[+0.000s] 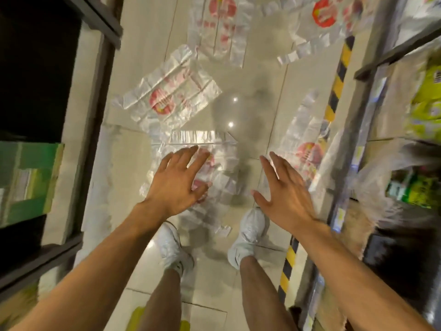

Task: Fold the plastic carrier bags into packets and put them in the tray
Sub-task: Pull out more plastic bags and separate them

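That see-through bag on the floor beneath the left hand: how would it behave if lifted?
The bag looks thin and creased, so it would probably droop limply. Being see-through film, it is likely very light. On the glossy floor tiles it may slide when pushed.

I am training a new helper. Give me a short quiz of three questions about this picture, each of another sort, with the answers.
1. True or false: the left hand grips a carrier bag.
2. The striped tape is: A) yellow and black; B) red and white; C) blue and green.
3. Fill in: the carrier bags lie spread on the tiled ___.

Key:
1. False. The left hand and the right hand are both open and hold nothing.
2. A.
3. floor.
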### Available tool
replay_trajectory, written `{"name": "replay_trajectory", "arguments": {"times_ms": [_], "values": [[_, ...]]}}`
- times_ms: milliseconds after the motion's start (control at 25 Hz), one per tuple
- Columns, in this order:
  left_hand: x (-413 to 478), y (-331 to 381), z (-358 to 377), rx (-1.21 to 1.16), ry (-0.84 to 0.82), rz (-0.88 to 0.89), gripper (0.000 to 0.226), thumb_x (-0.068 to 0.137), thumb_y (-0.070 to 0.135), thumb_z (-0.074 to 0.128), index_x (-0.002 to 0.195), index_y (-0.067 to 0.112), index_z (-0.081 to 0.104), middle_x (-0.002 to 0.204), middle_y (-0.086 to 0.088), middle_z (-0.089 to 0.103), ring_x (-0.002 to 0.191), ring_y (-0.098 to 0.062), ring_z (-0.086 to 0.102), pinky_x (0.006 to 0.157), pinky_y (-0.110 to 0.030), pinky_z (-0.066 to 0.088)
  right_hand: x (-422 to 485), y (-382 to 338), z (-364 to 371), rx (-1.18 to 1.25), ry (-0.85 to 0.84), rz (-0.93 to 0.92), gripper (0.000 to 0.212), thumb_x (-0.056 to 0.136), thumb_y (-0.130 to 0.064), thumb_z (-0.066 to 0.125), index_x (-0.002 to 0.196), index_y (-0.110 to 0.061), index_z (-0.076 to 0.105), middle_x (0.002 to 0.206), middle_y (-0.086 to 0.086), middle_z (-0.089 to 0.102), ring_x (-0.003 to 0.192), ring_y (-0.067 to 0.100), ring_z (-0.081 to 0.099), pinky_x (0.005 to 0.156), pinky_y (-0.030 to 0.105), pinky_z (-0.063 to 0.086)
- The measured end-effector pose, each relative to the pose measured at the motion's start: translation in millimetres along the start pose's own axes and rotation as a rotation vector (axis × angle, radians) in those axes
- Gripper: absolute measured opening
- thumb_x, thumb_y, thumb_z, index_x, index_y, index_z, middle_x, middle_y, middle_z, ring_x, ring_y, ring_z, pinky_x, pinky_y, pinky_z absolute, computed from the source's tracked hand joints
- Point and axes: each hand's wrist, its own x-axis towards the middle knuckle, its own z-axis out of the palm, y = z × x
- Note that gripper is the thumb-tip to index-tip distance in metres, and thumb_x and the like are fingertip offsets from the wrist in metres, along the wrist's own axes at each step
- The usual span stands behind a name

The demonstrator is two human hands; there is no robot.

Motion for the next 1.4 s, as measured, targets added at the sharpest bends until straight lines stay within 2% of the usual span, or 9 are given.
{"name": "replay_trajectory", "arguments": {"times_ms": [160, 400, 560, 760, 880, 960, 1040, 1200, 1400], "values": [[24, -48, 97, 0.0, -0.031, -0.037, 0.077, 0.091, 0.06, 0.048, 0.159, 0.029, 0.027, 0.164, -0.007, 0.03, 0.149, -0.033, 0.03, 0.12, -0.053, 0.026, 61, 15, 91, -0.045, -0.046, -0.049, 0.084, 0.094, -0.053, 0.058, 0.161, -0.018, 0.022, 0.169, 0.009, 0.016, 0.154, 0.03, 0.018, 0.123, 0.047, 0.024], [77, -113, 242, 0.002, -0.101, -0.062, 0.083, 0.088, 0.064, 0.057, 0.157, 0.027, 0.031, 0.164, -0.01, 0.03, 0.149, -0.033, 0.028, 0.122, -0.052, 0.022, 172, 29, 212, -0.124, -0.107, -0.124, 0.087, 0.093, -0.058, 0.056, 0.162, -0.019, 0.017, 0.169, 0.01, 0.014, 0.154, 0.031, 0.018, 0.125, 0.042, 0.018], [114, -143, 308, 0.0, -0.055, -0.023, 0.086, 0.083, 0.059, 0.069, 0.155, 0.025, 0.036, 0.161, -0.012, 0.036, 0.147, -0.035, 0.032, 0.12, -0.053, 0.027, 247, 28, 267, -0.149, -0.094, -0.19, 0.089, 0.09, -0.056, 0.061, 0.16, -0.016, 0.022, 0.166, 0.014, 0.022, 0.152, 0.034, 0.024, 0.121, 0.049, 0.03], [147, -171, 372, 0.003, -0.009, 0.064, 0.086, 0.08, 0.053, 0.073, 0.153, 0.023, 0.039, 0.161, -0.011, 0.033, 0.149, -0.037, 0.026, 0.121, -0.056, 0.025, 318, 35, 314, -0.13, -0.118, -0.227, 0.106, 0.082, -0.057, 0.073, 0.16, -0.008, 0.021, 0.165, 0.02, 0.023, 0.153, 0.036, 0.019, 0.125, 0.045, 0.019], [149, -184, 395, 0.029, 0.15, 0.131, 0.069, 0.082, 0.049, 0.07, 0.143, 0.02, 0.052, 0.145, -0.014, 0.049, 0.135, -0.04, 0.042, 0.116, -0.056, 0.03, 341, 39, 329, -0.139, -0.027, -0.283, 0.121, 0.067, -0.077, 0.064, 0.157, -0.005, 0.026, 0.156, 0.024, 0.034, 0.146, 0.043, 0.031, 0.12, 0.055, 0.026], [150, -187, 396, 0.018, 0.22, 0.138, 0.063, 0.076, 0.047, 0.076, 0.129, 0.018, 0.06, 0.123, -0.011, 0.058, 0.119, -0.037, 0.05, 0.111, -0.054, 0.033, 350, 37, 331, -0.165, -0.021, -0.238, 0.123, 0.06, -0.071, 0.079, 0.155, -0.01, 0.028, 0.147, 0.021, 0.041, 0.137, 0.043, 0.039, 0.114, 0.055, 0.03], [152, -187, 394, 0.018, 0.256, 0.166, 0.046, 0.074, 0.041, 0.074, 0.111, 0.015, 0.065, 0.103, -0.006, 0.062, 0.104, -0.035, 0.054, 0.103, -0.05, 0.036, 356, 31, 329, -0.212, -0.059, -0.186, 0.106, 0.061, -0.054, 0.089, 0.145, -0.012, 0.04, 0.134, 0.019, 0.05, 0.126, 0.041, 0.045, 0.105, 0.051, 0.032], [151, -186, 372, -0.071, 0.154, 0.199, 0.021, 0.086, 0.031, 0.054, 0.091, 0.02, 0.071, 0.09, 0.004, 0.069, 0.092, -0.026, 0.059, 0.104, -0.046, 0.033, 347, 31, 321, -0.046, -0.093, -0.191, 0.018, 0.079, -0.025, 0.068, 0.089, -0.011, 0.062, 0.088, 0.011, 0.065, 0.094, 0.04, 0.062, 0.077, 0.039, 0.042], [112, -176, 293, -0.161, 0.151, 0.249, 0.024, 0.091, 0.019, 0.053, 0.087, 0.016, 0.077, 0.085, -0.001, 0.076, 0.07, -0.026, 0.066, 0.082, -0.037, 0.049, 288, 24, 258, 0.108, -0.189, -0.118, 0.018, 0.09, -0.021, 0.063, 0.073, -0.019, 0.06, 0.067, 0.003, 0.057, 0.075, 0.032, 0.061, 0.065, 0.032, 0.039]]}}
